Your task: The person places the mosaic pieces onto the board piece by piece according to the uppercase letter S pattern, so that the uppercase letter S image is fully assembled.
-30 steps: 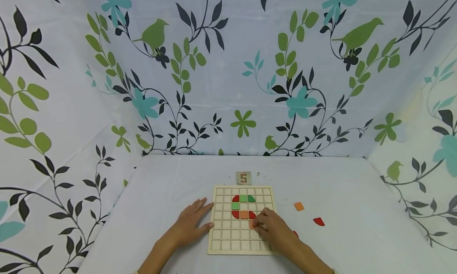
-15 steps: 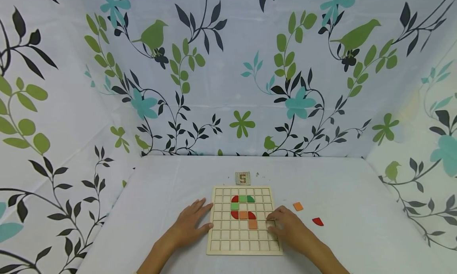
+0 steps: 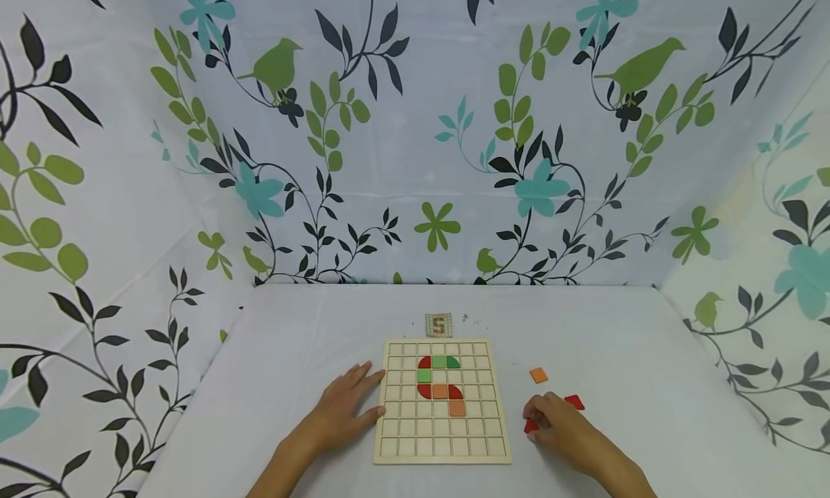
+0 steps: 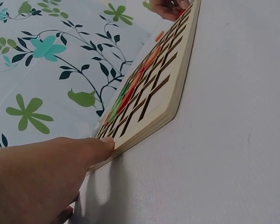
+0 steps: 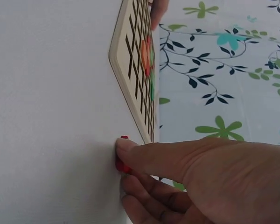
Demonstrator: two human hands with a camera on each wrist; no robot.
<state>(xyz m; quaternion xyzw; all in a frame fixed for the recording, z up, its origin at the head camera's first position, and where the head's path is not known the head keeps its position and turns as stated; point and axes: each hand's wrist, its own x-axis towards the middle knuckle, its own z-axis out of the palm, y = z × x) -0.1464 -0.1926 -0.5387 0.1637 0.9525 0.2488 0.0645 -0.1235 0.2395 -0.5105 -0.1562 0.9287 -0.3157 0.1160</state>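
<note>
A wooden grid board (image 3: 415, 446) lies on the white table. Red, green and orange flat pieces fill several of its cells in an S-like curve, ending in an orange square (image 3: 457, 408). My left hand (image 3: 342, 411) rests with spread, relaxed fingers against the board's left edge; its thumb touches the rim in the left wrist view. To the right of the board, my right hand (image 3: 563, 432) pinches a small red piece (image 5: 121, 164) between thumb and fingers, right at the tabletop. The hand partly covers that piece.
Behind the board lies a small pattern card (image 3: 439, 325) showing an S. Right of the board are a loose orange square (image 3: 539, 375) and a red quarter-round piece (image 3: 574, 402), close beyond my right hand. A cloth with leaves and birds (image 3: 363, 159) hangs behind the table.
My right hand has let go of the orange square in the grid, moved right off the board and taken hold of a red piece. The left hand has stayed at the board's edge.
</note>
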